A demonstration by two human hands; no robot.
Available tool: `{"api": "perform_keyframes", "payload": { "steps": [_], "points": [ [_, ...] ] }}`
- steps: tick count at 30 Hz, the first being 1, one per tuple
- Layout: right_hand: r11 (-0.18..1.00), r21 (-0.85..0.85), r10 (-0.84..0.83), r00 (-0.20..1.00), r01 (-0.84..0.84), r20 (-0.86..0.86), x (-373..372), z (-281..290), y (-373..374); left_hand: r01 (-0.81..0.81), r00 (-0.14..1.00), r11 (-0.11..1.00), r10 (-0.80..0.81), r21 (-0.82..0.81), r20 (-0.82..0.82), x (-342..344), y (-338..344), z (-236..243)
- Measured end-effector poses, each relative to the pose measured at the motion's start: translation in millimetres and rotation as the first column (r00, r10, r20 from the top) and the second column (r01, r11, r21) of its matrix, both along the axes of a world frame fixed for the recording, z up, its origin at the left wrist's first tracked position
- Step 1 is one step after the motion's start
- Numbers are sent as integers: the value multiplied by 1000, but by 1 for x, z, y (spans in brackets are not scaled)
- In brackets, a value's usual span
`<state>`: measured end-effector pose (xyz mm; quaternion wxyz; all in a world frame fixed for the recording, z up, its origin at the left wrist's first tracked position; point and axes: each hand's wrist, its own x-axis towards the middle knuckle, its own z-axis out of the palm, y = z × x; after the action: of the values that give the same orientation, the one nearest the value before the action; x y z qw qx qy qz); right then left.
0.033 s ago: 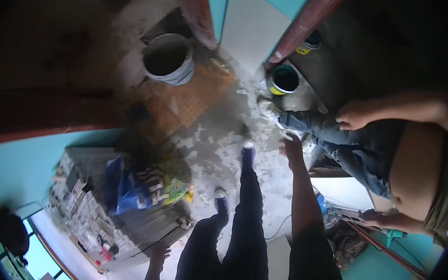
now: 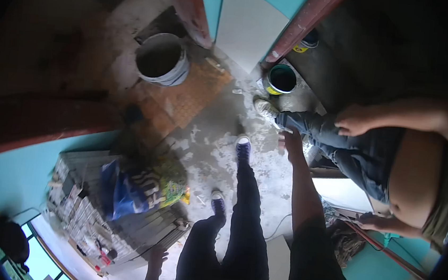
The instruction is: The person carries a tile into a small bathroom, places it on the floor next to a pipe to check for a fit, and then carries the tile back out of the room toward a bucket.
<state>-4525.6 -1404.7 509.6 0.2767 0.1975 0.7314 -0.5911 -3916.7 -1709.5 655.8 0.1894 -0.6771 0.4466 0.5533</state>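
My right hand (image 2: 291, 142) reaches forward, close to the jeans leg (image 2: 303, 120) of a person on the right. Its fingers look loosely apart. A small pale patch shows by the fingertips, and I cannot tell whether it belongs to the hand or to what lies behind. Low at my left side hangs my left hand (image 2: 157, 256), fingers apart, with nothing seen in it. It is nearest the stack of long grey boards or strips (image 2: 146, 234). Beneath me, my two purple shoes (image 2: 243, 148) stand one ahead of the other on the blotchy floor (image 2: 207, 149).
A large white bucket (image 2: 174, 74) stands on a brown board (image 2: 198, 98); a dark green-rimmed bucket (image 2: 282, 79) is ahead right. Blue and yellow bags (image 2: 129, 190) lie on the stack. A white panel (image 2: 250, 27) leans between red posts. The other person's lower hand (image 2: 376, 222) is at right.
The view has shifted slightly, so the buckets and bags sit further left. My right hand is a little lower in the picture, nearer the jeans leg; my left hand hangs much as before.
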Motion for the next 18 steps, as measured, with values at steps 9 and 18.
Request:
{"api": "perform_keyframes", "payload": {
  "steps": [9, 18],
  "points": [
    [988, 143, -71, 990, 53, 123, -276, -242, 25, -65, 950, 988, 19, 138, 312, -96, 16, -67],
    [930, 279, -314, 912, 240, 263, -342, -411, 11, -229, 818, 956, 87, 183, 568, -184, 46, -105]
  ]
}}
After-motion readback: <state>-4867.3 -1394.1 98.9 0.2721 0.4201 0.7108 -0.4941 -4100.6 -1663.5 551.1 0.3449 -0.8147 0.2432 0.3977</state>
